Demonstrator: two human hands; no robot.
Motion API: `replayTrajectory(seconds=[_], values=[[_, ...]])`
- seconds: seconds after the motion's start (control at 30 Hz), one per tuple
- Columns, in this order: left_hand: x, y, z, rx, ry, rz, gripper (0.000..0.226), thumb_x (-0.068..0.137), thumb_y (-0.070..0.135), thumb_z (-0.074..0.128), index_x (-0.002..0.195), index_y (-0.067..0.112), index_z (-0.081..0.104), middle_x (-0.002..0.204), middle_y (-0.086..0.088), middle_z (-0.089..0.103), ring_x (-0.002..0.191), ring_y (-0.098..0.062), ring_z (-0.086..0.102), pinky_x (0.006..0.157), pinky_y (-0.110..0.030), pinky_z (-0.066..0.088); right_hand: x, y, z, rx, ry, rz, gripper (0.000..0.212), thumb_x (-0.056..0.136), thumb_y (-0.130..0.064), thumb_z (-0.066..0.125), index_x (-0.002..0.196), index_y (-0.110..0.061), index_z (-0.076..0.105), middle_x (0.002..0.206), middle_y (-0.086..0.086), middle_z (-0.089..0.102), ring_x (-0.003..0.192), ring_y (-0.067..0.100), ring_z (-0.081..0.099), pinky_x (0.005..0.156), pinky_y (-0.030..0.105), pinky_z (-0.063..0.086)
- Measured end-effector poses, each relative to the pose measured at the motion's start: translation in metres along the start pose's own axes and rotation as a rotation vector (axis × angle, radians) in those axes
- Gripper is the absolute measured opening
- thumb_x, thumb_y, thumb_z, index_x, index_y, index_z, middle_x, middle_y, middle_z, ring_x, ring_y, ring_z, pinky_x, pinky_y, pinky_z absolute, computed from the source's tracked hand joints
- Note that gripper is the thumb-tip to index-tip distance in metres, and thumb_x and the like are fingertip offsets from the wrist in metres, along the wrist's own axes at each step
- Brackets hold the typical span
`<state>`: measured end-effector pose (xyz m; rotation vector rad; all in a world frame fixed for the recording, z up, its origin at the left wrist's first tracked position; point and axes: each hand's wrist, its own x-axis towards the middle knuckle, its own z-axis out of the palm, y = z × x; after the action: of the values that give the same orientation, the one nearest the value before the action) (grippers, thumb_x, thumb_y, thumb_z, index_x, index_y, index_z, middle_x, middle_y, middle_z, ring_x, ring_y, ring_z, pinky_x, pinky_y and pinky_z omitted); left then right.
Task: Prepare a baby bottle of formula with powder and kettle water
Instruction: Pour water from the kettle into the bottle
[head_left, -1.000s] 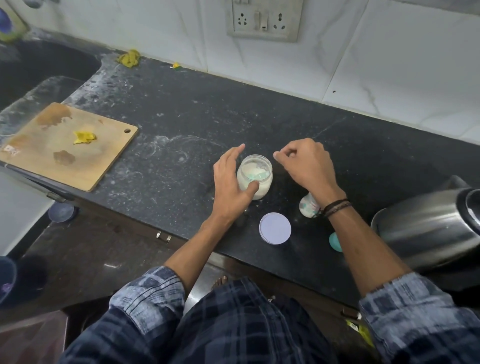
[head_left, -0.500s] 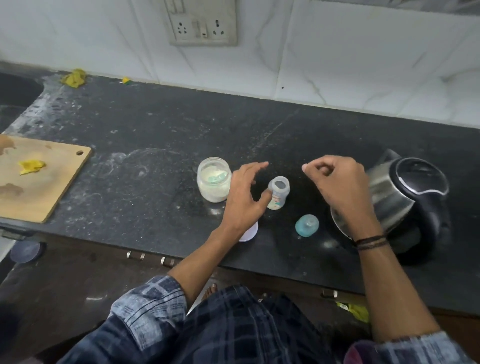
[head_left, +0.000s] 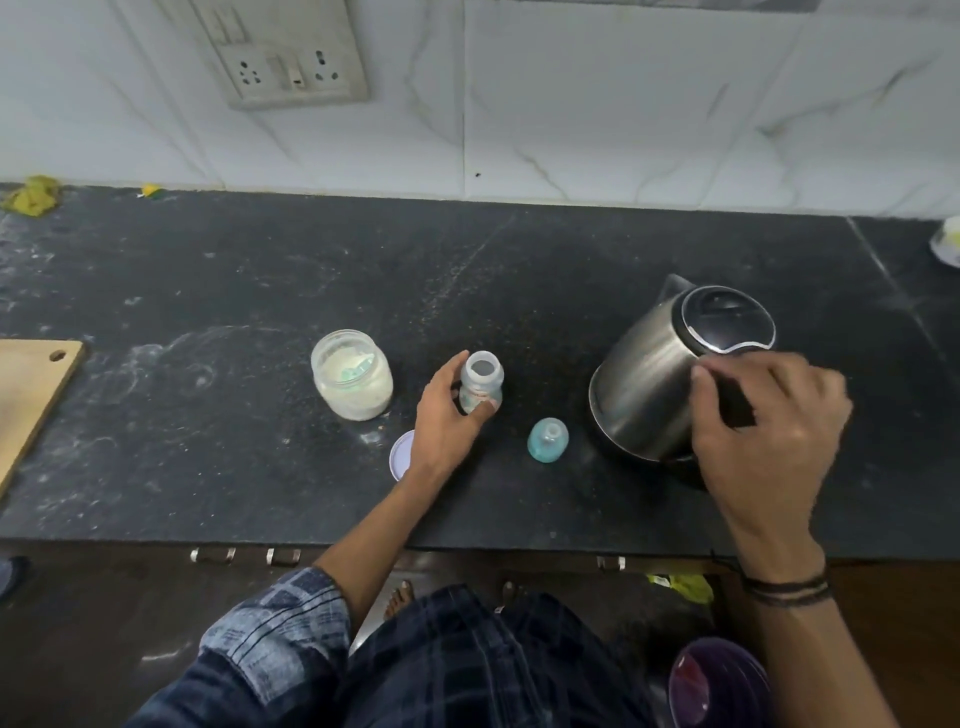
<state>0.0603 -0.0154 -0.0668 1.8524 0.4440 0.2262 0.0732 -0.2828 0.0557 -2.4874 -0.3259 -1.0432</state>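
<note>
Seemingly midway: the left hand (head_left: 445, 420) wraps the open baby bottle (head_left: 482, 388), upright on the counter (head_left: 519, 280) beside the uncapped powder jar (head_left: 352, 382), while the right hand (head_left: 769, 434) curls round the handle of the kettle (head_left: 660, 379). Pouring water, fitting the teal cap (head_left: 548, 439) and mixing look left.

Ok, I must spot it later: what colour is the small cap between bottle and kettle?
Translucent teal; the small cap shows best in the head view.

Teal cap (head_left: 547, 439) stands between bottle (head_left: 482, 382) and kettle (head_left: 660, 374); counter (head_left: 519, 270) behind lies open.
</note>
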Motion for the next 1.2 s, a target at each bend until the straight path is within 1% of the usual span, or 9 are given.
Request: replayTrajectory(seconds=[0.1, 0.23, 0.27, 0.33, 0.43, 0.73, 0.93, 1.03, 1.2], values=[[0.002, 0.001, 0.0, 0.025, 0.028, -0.002, 0.064, 0.081, 0.006, 0.081, 0.139, 0.019, 0.057, 0.131, 0.01, 0.064, 0.119, -0.006, 0.061, 0.106, -0.024, 0.047, -0.011, 0.009, 0.003, 0.0, 0.003, 0.138, 0.024, 0.091, -0.02, 0.075, 0.112, -0.008, 0.073, 0.112, 0.017, 0.061, 0.098, 0.041, 0.055, 0.09, 0.026, 0.028], [0.003, 0.007, 0.001, 0.025, 0.044, -0.002, 0.059, 0.08, 0.012, 0.084, 0.133, 0.022, 0.061, 0.125, 0.013, 0.062, 0.111, -0.002, 0.06, 0.093, -0.007, 0.043, -0.019, 0.006, 0.006, 0.193, -0.029, 0.402, 0.047, 0.084, -0.017, 0.08, 0.125, -0.008, 0.061, 0.127, 0.021, 0.048, 0.115, 0.036, 0.046, 0.094, 0.029, 0.038], [0.004, 0.009, 0.001, 0.015, 0.046, 0.003, 0.055, 0.079, 0.014, 0.084, 0.129, 0.025, 0.062, 0.123, 0.014, 0.062, 0.11, -0.002, 0.061, 0.09, -0.006, 0.044, -0.021, 0.006, 0.006, 0.252, -0.026, 0.461, 0.051, 0.083, -0.018, 0.081, 0.127, -0.009, 0.058, 0.13, 0.02, 0.047, 0.118, 0.032, 0.047, 0.097, 0.029, 0.041], [0.005, 0.013, 0.002, 0.007, 0.053, 0.011, 0.052, 0.079, 0.019, 0.085, 0.121, 0.034, 0.06, 0.12, 0.015, 0.062, 0.11, -0.002, 0.062, 0.091, -0.01, 0.046, -0.023, 0.005, 0.007, 0.356, -0.024, 0.589, 0.056, 0.085, -0.023, 0.081, 0.132, -0.012, 0.053, 0.132, 0.013, 0.048, 0.117, 0.018, 0.051, 0.095, 0.014, 0.042], [0.009, 0.017, 0.004, 0.005, 0.064, 0.023, 0.053, 0.077, 0.023, 0.088, 0.118, 0.035, 0.057, 0.121, 0.014, 0.061, 0.11, -0.002, 0.063, 0.094, -0.018, 0.049, -0.025, 0.005, 0.009, 0.461, -0.017, 0.71, 0.055, 0.089, -0.031, 0.078, 0.134, -0.018, 0.05, 0.123, -0.001, 0.056, 0.096, -0.011, 0.055, 0.081, 0.001, 0.04], [0.015, 0.027, 0.012, -0.022, 0.054, 0.044, 0.054, 0.076, 0.023, 0.089, 0.119, 0.027, 0.056, 0.123, 0.011, 0.063, 0.11, -0.006, 0.064, 0.094, -0.022, 0.052, -0.025, 0.017, 0.012, 0.572, -0.002, 0.692, 0.053, 0.086, -0.021, 0.082, 0.13, -0.006, 0.055, 0.102, -0.022, 0.055, 0.087, -0.021, 0.058, 0.075, 0.002, 0.045], [0.013, 0.037, 0.015, -0.046, 0.04, 0.034, 0.052, 0.078, 0.023, 0.087, 0.119, 0.034, 0.056, 0.116, 0.019, 0.067, 0.106, 0.0, 0.065, 0.088, -0.015, 0.05, -0.025, 0.022, 0.019, 0.628, 0.068, 0.68, 0.05, 0.083, -0.02, 0.086, 0.123, -0.009, 0.058, 0.097, -0.021, 0.058, 0.085, -0.013, 0.062, 0.075, 0.01, 0.051], [0.013, 0.039, 0.017, -0.045, 0.041, 0.035, 0.053, 0.079, 0.023, 0.087, 0.12, 0.035, 0.056, 0.117, 0.018, 0.067, 0.108, -0.002, 0.065, 0.092, -0.02, 0.052, -0.023, 0.027, 0.022, 0.655, 0.102, 0.677, 0.047, 0.08, -0.018, 0.088, 0.117, -0.016, 0.059, 0.102, -0.016, 0.063, 0.087, -0.009, 0.064, 0.077, 0.012, 0.051], [0.012, 0.041, 0.023, -0.049, 0.063, 0.032, 0.054, 0.077, 0.023, 0.088, 0.123, 0.028, 0.06, 0.117, 0.015, 0.07, 0.107, -0.005, 0.067, 0.097, -0.032, 0.055, -0.022, 0.037, 0.028, 0.697, 0.093, 0.663, 0.048, 0.078, -0.012, 0.089, 0.117, -0.013, 0.06, 0.105, -0.015, 0.064, 0.09, -0.009, 0.066, 0.078, 0.011, 0.052]])
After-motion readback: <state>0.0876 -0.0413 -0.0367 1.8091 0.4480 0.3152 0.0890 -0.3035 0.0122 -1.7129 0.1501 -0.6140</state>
